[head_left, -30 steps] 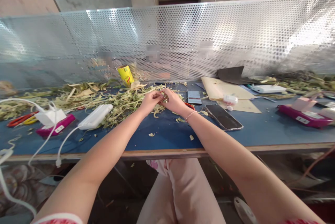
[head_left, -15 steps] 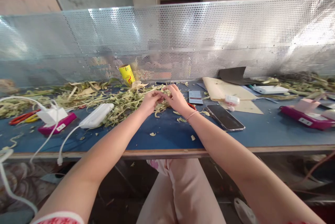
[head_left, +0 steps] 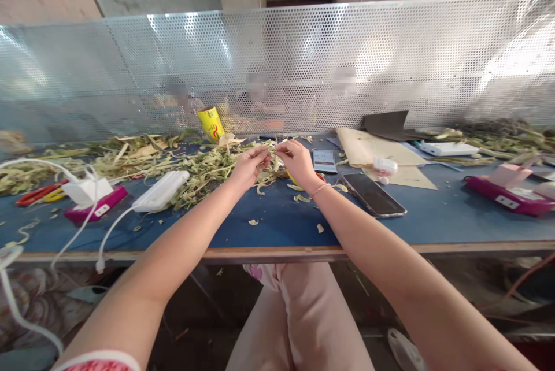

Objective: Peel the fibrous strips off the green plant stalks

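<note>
My left hand (head_left: 249, 166) and my right hand (head_left: 298, 162) are raised just above the blue table (head_left: 277, 223), close together. Both pinch a pale green plant stem (head_left: 271, 157) stretched between their fingertips. Under and behind them lies a long pile of dried green stems and husks (head_left: 173, 166). A bead bracelet circles my right wrist.
A black phone (head_left: 373, 193) lies right of my hands, a small card (head_left: 322, 160) behind it. White chargers with cables (head_left: 158, 192) and a pink box (head_left: 93, 209) sit left. A yellow can (head_left: 210, 123) leans against the perforated metal screen (head_left: 390, 59). Brown paper (head_left: 368, 148) lies right.
Both hands have lifted slightly off the pile and drawn a little apart, pulling the stem between them.
</note>
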The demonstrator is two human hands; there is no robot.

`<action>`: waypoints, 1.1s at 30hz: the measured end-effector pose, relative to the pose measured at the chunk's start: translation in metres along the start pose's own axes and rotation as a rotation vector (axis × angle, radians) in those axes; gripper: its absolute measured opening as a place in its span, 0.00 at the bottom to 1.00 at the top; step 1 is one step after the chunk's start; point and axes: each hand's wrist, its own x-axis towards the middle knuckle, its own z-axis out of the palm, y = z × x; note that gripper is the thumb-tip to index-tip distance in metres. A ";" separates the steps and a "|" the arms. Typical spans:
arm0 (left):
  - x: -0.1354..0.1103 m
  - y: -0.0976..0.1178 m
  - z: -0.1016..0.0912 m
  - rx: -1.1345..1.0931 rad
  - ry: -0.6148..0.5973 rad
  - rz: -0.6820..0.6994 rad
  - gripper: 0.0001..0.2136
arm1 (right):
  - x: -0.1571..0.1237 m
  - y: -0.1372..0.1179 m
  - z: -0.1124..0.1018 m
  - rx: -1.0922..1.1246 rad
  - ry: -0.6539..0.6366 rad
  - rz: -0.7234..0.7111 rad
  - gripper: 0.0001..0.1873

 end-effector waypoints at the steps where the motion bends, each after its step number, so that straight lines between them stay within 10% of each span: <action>1: 0.000 -0.001 0.000 0.011 -0.008 0.004 0.06 | 0.000 0.000 -0.001 -0.011 0.013 0.005 0.05; 33: 0.001 -0.008 -0.002 0.247 -0.058 0.183 0.10 | 0.000 0.003 0.011 0.315 0.038 0.355 0.08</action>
